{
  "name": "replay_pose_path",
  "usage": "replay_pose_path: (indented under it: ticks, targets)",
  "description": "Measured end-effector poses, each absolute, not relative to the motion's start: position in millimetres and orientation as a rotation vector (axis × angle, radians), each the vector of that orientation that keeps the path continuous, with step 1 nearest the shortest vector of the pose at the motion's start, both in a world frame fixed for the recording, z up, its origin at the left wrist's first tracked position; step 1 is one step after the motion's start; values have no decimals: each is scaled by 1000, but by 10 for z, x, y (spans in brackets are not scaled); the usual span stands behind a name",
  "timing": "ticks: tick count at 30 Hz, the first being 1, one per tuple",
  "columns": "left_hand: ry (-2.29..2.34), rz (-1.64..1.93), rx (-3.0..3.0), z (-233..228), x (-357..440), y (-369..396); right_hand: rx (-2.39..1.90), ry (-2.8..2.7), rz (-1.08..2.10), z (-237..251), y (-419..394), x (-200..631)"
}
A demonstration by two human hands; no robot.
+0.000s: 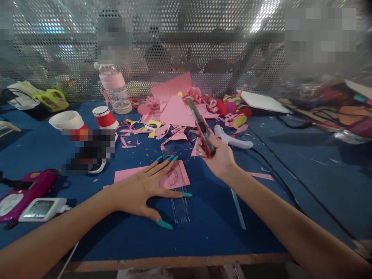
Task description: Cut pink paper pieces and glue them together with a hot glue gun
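My left hand (142, 190) lies flat, fingers spread, on a pink paper sheet (174, 176) and a clear plastic ruler (180, 207) that runs toward me across the blue table mat (221, 228). My right hand (219, 157) is raised above the table just right of the sheet, closed around a red and grey utility knife (200, 126) that points up and away. The knife is clear of the paper.
Pink and yellow paper scraps (171, 112) pile up at the back centre. A white glue gun (232, 140), two red-and-white cups (104, 116), a pink-capped water bottle (114, 87), pink devices (26, 192) at left and clutter at far right surround the work spot.
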State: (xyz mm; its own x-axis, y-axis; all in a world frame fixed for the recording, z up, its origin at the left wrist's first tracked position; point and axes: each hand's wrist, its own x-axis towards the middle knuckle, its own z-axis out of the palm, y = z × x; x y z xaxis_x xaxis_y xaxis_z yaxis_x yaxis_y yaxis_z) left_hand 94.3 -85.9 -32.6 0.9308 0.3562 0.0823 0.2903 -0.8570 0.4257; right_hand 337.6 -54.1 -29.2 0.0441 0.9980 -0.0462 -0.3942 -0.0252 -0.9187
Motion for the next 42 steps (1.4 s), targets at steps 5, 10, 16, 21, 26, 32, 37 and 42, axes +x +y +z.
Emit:
replay_pose_path:
  ticks: [5,10,16,21,26,32,37,42]
  targets:
    - [514,133,2686,-334,948,-859,-953,-805,1386,-284,-557,3370]
    - [515,189,2671,-349,957,-863,-974,-783,1362,-301,-557,3343]
    - [500,186,2668,-349,960,-832,-989,-735,1361,-317,-579,3286]
    - [495,86,2696,-343,975,-800,-988,-675,1389,-291,-607,3246]
    - [487,98,2700,-331,990,-775,-1004,-650,1364,-252,-615,3216]
    - [491,67,2723,-312,1012,-757,-1026,-628,1353,-257,-613,3203]
    - [478,104,2722,-325,1006,-748,-1004,-634,1358,-257,-610,3203]
    - [476,119,2729,-347,999,-747,-1038,-627,1308,-266,-608,3223]
